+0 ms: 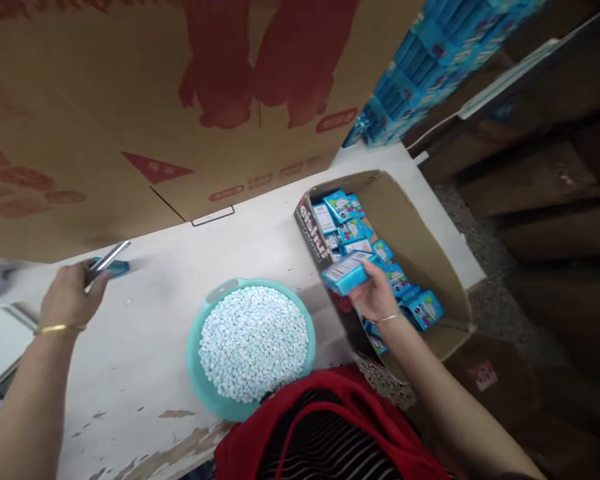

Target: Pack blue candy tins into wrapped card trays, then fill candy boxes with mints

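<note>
At the left of the table, my left hand (pixel 70 297) is closed around a thin, shiny silver strip (pixel 113 255), whose kind I cannot make out. Just under the strip lies a small blue box (pixel 119 268); whether my fingers touch it is unclear. On the right, my right hand (pixel 375 293) grips a blue packet (pixel 347 272) with its pale printed side up, over the near wall of an open carton (pixel 415 233). Several similar blue packets (pixel 425 308) lie inside that carton. Between my hands stands a turquoise basin (pixel 195 363) full of small pale pellets (pixel 255 340).
A large cardboard box (pixel 105 180) with red print walls off the back of the white table (pixel 155 353). Blue display boxes (pixel 430 63) are stacked at the back right. More brown cartons (pixel 545 180) stand beyond the table's right edge. A white tray-like object (pixel 3 340) sits far left.
</note>
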### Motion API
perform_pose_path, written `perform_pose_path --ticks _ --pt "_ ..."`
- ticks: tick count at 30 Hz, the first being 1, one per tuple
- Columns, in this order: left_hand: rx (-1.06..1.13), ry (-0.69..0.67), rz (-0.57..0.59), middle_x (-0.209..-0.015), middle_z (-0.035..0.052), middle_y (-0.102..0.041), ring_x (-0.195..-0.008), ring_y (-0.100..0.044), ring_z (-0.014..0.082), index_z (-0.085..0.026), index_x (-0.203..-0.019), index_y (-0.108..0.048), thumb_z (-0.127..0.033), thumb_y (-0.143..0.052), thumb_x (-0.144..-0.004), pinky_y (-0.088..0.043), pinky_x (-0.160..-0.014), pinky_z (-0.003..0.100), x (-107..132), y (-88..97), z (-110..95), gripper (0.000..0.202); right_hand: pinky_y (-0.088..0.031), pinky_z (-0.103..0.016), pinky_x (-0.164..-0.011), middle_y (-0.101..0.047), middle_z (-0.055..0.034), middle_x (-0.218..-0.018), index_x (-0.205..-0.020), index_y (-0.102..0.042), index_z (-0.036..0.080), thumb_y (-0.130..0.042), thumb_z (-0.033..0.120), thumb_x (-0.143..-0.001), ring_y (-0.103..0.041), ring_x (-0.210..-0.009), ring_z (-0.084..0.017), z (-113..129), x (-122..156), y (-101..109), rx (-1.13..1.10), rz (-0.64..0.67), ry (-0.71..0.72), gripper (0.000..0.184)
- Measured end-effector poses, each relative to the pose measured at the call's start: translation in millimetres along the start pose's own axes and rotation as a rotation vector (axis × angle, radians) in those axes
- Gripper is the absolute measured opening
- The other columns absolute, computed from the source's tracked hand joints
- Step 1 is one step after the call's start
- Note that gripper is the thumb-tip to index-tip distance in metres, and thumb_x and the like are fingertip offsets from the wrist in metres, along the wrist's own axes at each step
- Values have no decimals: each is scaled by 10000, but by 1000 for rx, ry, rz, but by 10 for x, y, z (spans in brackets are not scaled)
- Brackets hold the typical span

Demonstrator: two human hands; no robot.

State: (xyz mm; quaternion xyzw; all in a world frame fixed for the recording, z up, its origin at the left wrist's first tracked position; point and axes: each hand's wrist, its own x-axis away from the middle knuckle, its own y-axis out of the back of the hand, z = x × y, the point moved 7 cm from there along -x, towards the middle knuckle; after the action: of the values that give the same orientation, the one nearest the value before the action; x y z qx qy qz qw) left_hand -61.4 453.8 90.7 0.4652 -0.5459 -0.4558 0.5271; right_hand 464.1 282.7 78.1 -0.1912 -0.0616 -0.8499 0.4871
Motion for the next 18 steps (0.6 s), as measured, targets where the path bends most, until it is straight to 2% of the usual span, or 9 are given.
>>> perform_pose_path --ticks 2,4,7,10,12,15,17,18 --pt "167 -143 99 -1053 4 -604 -981 -553 159 -236 -1125 -471 -469 -310 -931 -462 -902 309 394 -147 -380 344 -552 -473 -803 -655 -56 -1068 -1103 -536 252 -527 596 -770 -631 -1002 -258 -79 102 -248 -184 119 -124 479" --pt "355 -319 255 -1051 9 -625 -964 -574 151 -245 -1159 -465 -436 -362 -918 -456 -914 292 979 -286 -814 324 -556 -481 -772 -661 -72 -1065 -1093 -550 240 -478 616 -798 -637 -984 -265 -166 290 -392 -264 241 -215 483" --pt "450 -384 481 -1009 50 -652 -899 -610 176 -213 -1141 -515 -365 -422 -884 -483 -841 292 1883 -533 -1251 314 -545 -505 -776 -669 -96 -1027 -1093 -559 217 -450 634 -806 -643 -956 -275 -311 707 -425 -274 438 -290 518" --pt "298 -340 561 -998 80 -632 -902 -607 194 -207 -1075 -564 -217 -392 -879 -474 -820 321 2500 -774 -1450 261 -526 -501 -815 -660 -115 -1010 -1073 -562 203 -454 663 -787 -637 -968 -279 -442 1170 -307 -242 621 -327 553" --pt "163 -267 555 -966 93 -613 -874 -599 199 -188 -1050 -564 -134 -372 -867 -468 -791 329 2689 -924 -1524 271 -514 -483 -835 -650 -129 -1010 -1007 -579 190 -503 674 -755 -631 -979 -283 -493 1440 -223 -224 769 -364 551" --pt "134 -219 495 -973 101 -593 -906 -581 207 -169 -994 -553 -94 -364 -865 -463 -793 330 2714 -1140 -1748 242 -474 -441 -895 -634 -127 -1059 -900 -605 172 -643 578 -710 -619 -1001 -268 -479 1671 -127 -203 983 -433 450" --pt "240 -219 421 -973 95 -591 -930 -574 214 -176 -976 -552 -99 -389 -859 -465 -813 339 2622 -1270 -1960 215 -442 -413 -932 -629 -113 -1094 -982 -616 166 -695 513 -702 -609 -1020 -245 -413 1710 -101 -180 1109 -481 452" --pt "298 -224 384 -979 92 -591 -945 -572 218 -181 -982 -553 -98 -407 -850 -466 -829 344 2567 -1333 -2065 214 -430 -404 -944 -629 -107 -1108 -1065 -604 168 -714 503 -694 -602 -1034 -237 -370 1718 -102 -153 1176 -496 512"
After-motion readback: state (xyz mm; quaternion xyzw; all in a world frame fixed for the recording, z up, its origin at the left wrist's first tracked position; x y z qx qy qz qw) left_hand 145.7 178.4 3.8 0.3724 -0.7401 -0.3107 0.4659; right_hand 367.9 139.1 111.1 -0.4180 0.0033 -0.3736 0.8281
